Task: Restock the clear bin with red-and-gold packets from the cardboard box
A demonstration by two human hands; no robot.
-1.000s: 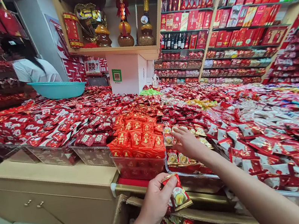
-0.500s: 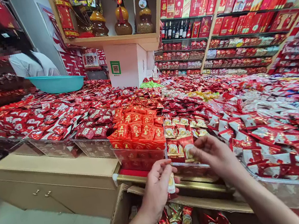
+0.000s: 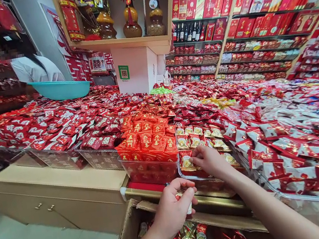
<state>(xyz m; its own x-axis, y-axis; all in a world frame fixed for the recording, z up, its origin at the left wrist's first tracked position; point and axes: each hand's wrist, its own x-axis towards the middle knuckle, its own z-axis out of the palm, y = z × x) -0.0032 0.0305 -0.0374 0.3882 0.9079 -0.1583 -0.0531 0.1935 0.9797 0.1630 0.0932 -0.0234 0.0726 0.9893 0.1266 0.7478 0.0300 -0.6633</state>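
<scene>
The person's left hand (image 3: 172, 207) curls its thumb against its fingers around a small packet (image 3: 179, 195), of which only slivers show. The right hand (image 3: 214, 162) is bent at the front of a clear bin (image 3: 198, 178), its thumb and fingertips touching the right edge of a red-and-gold packet (image 3: 187, 162) that lies there; whether they pinch it or merely press it, one cannot tell. Behind it, in the same bin, sit rows of matching packets, partly covered by the right hand and forearm. Just to the left, a second clear bin (image 3: 149, 171) is heaped with bright red packets (image 3: 150, 137) bearing gold characters. Below the hands, an open cardboard box (image 3: 127, 224) holds loose red-and-gold packets (image 3: 201, 233); the lower picture edge cuts it off and the left forearm hides part of it. Farther left, another clear bin (image 3: 100, 158) carries maroon packets (image 3: 98, 140). Beyond the heaps rests a teal basin (image 3: 59, 89), its inside hidden by its rim, near a person in a white top (image 3: 36, 69).
</scene>
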